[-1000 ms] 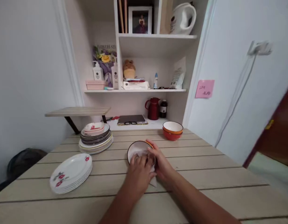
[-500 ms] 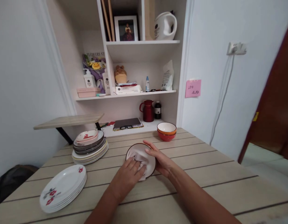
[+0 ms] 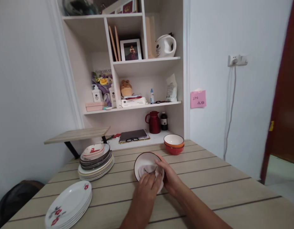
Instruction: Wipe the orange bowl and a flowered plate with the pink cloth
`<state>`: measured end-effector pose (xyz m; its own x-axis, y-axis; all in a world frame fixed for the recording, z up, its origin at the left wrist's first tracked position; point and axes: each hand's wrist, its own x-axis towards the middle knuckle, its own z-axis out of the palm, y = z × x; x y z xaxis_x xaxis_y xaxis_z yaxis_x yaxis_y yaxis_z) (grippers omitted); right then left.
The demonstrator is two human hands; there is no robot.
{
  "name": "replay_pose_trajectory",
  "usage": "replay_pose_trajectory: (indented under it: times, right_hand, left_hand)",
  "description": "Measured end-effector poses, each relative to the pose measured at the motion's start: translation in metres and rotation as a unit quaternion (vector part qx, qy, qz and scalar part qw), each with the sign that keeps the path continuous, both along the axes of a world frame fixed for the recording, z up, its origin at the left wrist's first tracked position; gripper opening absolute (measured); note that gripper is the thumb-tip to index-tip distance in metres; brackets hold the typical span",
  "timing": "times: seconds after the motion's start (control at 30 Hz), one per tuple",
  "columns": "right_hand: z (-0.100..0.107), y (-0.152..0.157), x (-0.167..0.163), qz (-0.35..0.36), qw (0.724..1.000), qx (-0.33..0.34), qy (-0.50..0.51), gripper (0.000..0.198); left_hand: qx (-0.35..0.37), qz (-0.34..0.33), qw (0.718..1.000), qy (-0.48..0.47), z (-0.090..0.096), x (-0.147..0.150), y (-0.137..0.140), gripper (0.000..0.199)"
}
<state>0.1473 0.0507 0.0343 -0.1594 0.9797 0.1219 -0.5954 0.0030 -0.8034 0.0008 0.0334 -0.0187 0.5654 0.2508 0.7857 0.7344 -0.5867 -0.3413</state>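
Note:
A white bowl with a dark rim [image 3: 142,159] is tilted toward me above the middle of the table. My right hand [image 3: 170,178] grips its right side, thumb over the rim and fingers behind. Inside the bowl, my left hand [image 3: 148,187] presses a crumpled pale cloth [image 3: 149,169] against the inner wall. The left fingers are bent over the cloth, and part of it hangs past the near rim. Beyond the right hand stand two stacked bowls [image 3: 174,144], orange over red, with white insides.
At left are a stack of oval floral plates [image 3: 71,202] and a pile of round plates [image 3: 96,165] topped by small dishes. A raised wooden shelf [image 3: 77,135] stands behind them. A red jug [image 3: 154,122] and a laptop [image 3: 133,135] sit at the back.
The view has tilted up, so everything sits lower. My left hand has slid the cloth toward the bowl's lower right side. My right hand keeps hold of the bowl.

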Motion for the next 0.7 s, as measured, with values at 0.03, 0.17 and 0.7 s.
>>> replay_pose_trajectory:
  times: [0.03, 0.17, 0.7]
  right_hand:
    - [0.002, 0.001, 0.004, 0.008, 1.000, 0.016, -0.013, 0.055]
    - [0.010, 0.004, 0.026, 0.073, 0.993, 0.042, -0.084, 0.051]
    - [0.004, -0.006, 0.020, 0.086, 0.993, 0.058, -0.063, 0.092]
  left_hand:
    - [0.011, -0.016, 1.000, 0.017, 0.001, -0.004, 0.000, 0.041]
    - [0.003, -0.039, 0.999, 0.033, 0.001, -0.012, 0.001, 0.037]
    - [0.006, -0.010, 0.999, -0.038, -0.006, -0.011, -0.002, 0.035]
